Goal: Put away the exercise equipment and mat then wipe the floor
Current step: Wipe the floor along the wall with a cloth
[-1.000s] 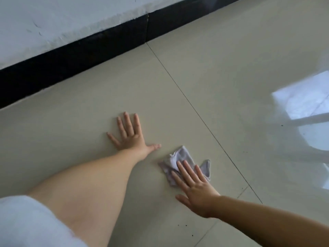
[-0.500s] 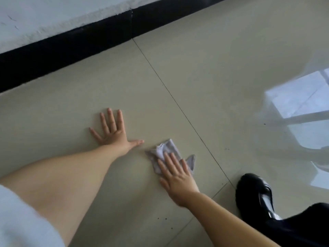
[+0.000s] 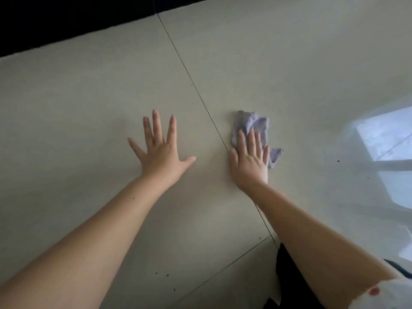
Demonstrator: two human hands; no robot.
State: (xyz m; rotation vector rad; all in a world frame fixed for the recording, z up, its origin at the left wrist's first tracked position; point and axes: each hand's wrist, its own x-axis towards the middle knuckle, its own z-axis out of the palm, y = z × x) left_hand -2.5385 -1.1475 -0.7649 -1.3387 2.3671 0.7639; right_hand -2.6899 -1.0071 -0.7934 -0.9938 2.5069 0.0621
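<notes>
Reaching forward from the lower left, the left arm runs bare and straight to the left hand (image 3: 159, 156), which lies palm down on the floor (image 3: 89, 103) with all fingers spread wide and straight, the thumb pointing right; it holds nothing. The floor is made of large pale, glossy tiles, and a thin dark joint line (image 3: 194, 85) runs diagonally between the two hands. A black baseboard (image 3: 66, 18) edges the floor along the top left. A few small dark specks (image 3: 167, 274) sit on the tile near the bottom, between the forearms.

Just right of the joint line, the right hand (image 3: 249, 159) lies flat with its fingers straight and close together, pressing down on a cloth (image 3: 256, 123). The cloth is small, soft, crumpled and pale lilac; part of it bunches up beyond the fingertips and a corner pokes out at the right of the palm. The right forearm comes in from the lower right, above a dark, unclear shape at the bottom edge. At far right, the shiny tile shows a bright window reflection (image 3: 388, 134).
</notes>
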